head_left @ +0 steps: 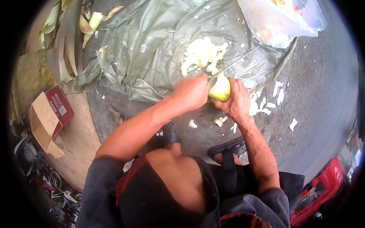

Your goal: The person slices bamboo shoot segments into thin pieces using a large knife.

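Note:
My left hand [191, 91] is closed around the handle of a long knife, the handle itself hidden by the fingers. The thin knife blade [236, 62] points up and to the right, passing over the top of a fruit [220, 90]. This fruit is yellow-green below, with a pale, pared upper side. My right hand [238, 102] grips the fruit from its right side, thumb underneath. Just beyond the knife, a heap of pale peelings [203, 55] lies on a grey-green woven plastic sheet [152, 57].
A translucent plastic bag [283, 22] stands at top right. White scraps [278, 93] are strewn over the dark ground. To the left are an open cardboard box [47, 117] and long dry leaf sheaths [70, 38]. My dark clogs [228, 147] are below my hands.

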`<action>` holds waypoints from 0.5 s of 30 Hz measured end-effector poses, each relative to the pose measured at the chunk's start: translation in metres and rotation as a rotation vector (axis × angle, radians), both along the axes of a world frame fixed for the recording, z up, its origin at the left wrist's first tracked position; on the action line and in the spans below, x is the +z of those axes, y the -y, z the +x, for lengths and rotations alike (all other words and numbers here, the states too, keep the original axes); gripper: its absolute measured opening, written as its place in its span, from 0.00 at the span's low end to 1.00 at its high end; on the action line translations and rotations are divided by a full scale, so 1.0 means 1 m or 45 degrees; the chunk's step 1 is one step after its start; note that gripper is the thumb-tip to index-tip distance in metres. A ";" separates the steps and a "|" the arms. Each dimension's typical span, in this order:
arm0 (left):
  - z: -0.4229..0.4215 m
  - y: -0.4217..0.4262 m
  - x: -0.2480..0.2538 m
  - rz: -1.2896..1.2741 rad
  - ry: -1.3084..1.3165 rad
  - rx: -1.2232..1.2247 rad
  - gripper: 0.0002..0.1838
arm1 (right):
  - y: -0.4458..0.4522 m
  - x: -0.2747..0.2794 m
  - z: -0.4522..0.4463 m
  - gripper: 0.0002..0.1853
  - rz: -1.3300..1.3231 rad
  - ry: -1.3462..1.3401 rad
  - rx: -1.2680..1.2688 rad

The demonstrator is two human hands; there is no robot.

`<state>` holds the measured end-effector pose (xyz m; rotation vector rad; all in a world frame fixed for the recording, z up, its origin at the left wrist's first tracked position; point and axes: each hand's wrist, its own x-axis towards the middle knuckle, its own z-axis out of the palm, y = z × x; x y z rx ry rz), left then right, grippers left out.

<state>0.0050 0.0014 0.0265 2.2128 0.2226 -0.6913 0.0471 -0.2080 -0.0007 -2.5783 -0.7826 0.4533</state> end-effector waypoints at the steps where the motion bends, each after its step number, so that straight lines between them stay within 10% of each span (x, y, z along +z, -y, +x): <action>1: 0.005 0.001 -0.002 0.013 -0.026 0.005 0.13 | 0.000 0.001 0.000 0.45 -0.008 0.012 0.022; 15: -0.025 -0.016 -0.016 -0.034 0.024 0.241 0.20 | 0.011 0.028 0.027 0.54 -0.287 -0.460 0.144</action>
